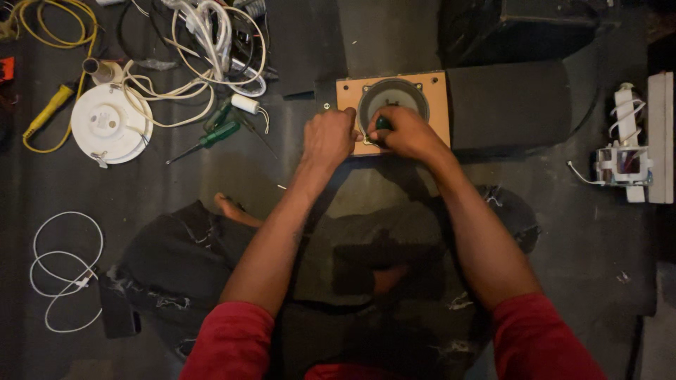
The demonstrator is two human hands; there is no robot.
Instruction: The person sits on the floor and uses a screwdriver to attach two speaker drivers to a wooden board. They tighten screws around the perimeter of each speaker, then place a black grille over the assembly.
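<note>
Two hands meet at the near edge of a square wooden panel (427,91) that carries a round speaker (393,98); the panel lies on the dark floor mat (211,176), directly ahead of the person. The left hand (329,138) rests curled on the panel's near left corner, fingers pressed together, steadying it. The right hand (405,134) is closed around a green-handled tool (382,123), fingers wrapped tight, its tip hidden at the speaker rim. What the tip engages cannot be told.

For good work at this step, the tool is best kept upright and in line with the fastener, with the bracing hand holding the panel flat so it cannot turn.

A second green screwdriver (211,138) lies to the left, near a white round fitting (111,124) and a tangle of white cables (211,42). A yellow cable (49,28) loops at far left. A black box (521,28) stands just behind the panel. A white bracket assembly (627,155) lies well apart to the right. Nothing crowds the hands; dim light obscures detail.
</note>
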